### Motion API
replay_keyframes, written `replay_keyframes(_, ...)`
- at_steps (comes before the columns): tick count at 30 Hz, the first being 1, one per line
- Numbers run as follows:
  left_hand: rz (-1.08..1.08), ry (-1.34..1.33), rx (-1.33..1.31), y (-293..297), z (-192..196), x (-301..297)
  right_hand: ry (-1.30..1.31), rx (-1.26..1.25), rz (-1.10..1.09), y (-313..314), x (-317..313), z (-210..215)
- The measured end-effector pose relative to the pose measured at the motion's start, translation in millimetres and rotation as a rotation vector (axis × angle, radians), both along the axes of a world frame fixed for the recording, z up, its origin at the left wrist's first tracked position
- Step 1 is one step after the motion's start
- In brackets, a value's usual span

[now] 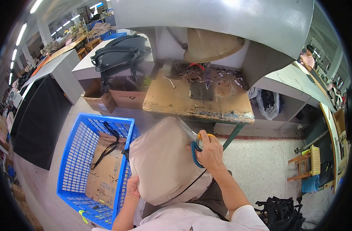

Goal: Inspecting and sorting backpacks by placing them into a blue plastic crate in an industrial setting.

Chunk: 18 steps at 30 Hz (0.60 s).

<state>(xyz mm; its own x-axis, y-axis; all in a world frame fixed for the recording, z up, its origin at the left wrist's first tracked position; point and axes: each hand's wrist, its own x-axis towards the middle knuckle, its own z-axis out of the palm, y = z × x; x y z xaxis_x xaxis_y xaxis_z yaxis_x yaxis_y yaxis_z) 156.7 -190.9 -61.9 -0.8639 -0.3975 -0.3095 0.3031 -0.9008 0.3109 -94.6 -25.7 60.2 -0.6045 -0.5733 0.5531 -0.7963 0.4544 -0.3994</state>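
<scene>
A beige fabric bag (160, 158) rests on my lap, with a dark zip-like line along its lower right side and a short black tab at its left edge. My left hand (133, 187) grips the bag's left side near the bottom; its fingers are partly hidden behind the fabric. In my right hand (211, 154) is a pair of scissors (195, 156) with blue and orange handles. Their blades lie along the bag's upper right edge, pointing up and away from me; whether they are parted I cannot tell.
A blue plastic basket (131, 129) stands at my left, with cardboard and a black strap inside. Ahead is a worn wooden bench (164, 94) under a metal hood (222, 17). A dark backpack (120, 54) lies on a white table. Black straps (281, 213) are heaped at lower right.
</scene>
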Motion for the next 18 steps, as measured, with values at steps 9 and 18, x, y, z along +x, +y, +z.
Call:
replay_keyframes(9, -0.022, -0.023, 0.107, 2, 10, -6, -0.234, -0.043, 0.040, 3, -4, -20)
replay_keyframes(18, 0.001, 0.025, 0.063, -3, 67, -38, -1.015, -0.543, 0.222, 18, -15, -42)
